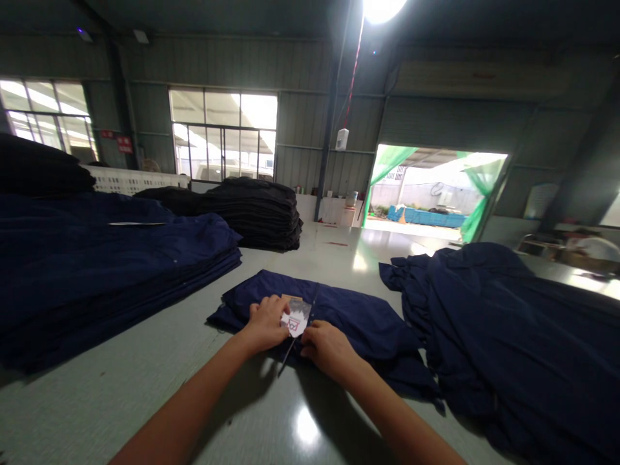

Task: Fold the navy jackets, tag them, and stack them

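Note:
A navy blue garment lies folded in front of me on the pale table. On it rests a white and grey hang tag with a red printed logo. My left hand grips the tag's left edge, thumb and fingers closed on it. Close to the tag's lower right side, my right hand has its fingers curled together at the garment's front; whatever is in them is hidden. A thin dark strip hangs from below the tag toward the table's near side.
A stack of navy garments lies at the left, with a black stack behind it. Loose navy garments are heaped at the right. Beyond the glossy table is a doorway with green curtains.

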Demonstrator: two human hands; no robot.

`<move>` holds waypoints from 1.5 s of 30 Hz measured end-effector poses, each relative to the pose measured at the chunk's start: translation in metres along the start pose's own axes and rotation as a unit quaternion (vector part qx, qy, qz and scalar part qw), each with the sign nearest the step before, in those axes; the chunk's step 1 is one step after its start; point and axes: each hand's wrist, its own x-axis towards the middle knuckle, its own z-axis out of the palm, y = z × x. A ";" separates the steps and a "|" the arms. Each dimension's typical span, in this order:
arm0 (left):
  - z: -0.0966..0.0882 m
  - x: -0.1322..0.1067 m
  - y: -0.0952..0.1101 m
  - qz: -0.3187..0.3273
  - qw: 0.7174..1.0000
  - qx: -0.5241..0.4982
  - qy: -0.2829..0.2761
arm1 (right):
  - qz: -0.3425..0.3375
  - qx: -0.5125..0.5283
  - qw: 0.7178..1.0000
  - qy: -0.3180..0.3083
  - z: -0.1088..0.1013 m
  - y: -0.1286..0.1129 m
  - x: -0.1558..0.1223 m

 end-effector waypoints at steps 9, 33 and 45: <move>0.003 -0.003 0.007 0.003 0.998 0.057 0.007 | 0.009 0.030 0.999 -0.022 0.008 0.002 0.002; 0.012 -0.002 0.011 -0.042 0.989 0.143 0.020 | 0.071 0.070 0.995 -0.003 0.019 0.004 0.002; 0.028 -0.013 0.027 0.079 0.996 0.044 -0.010 | 0.076 -0.065 0.993 0.058 -0.024 0.027 -0.003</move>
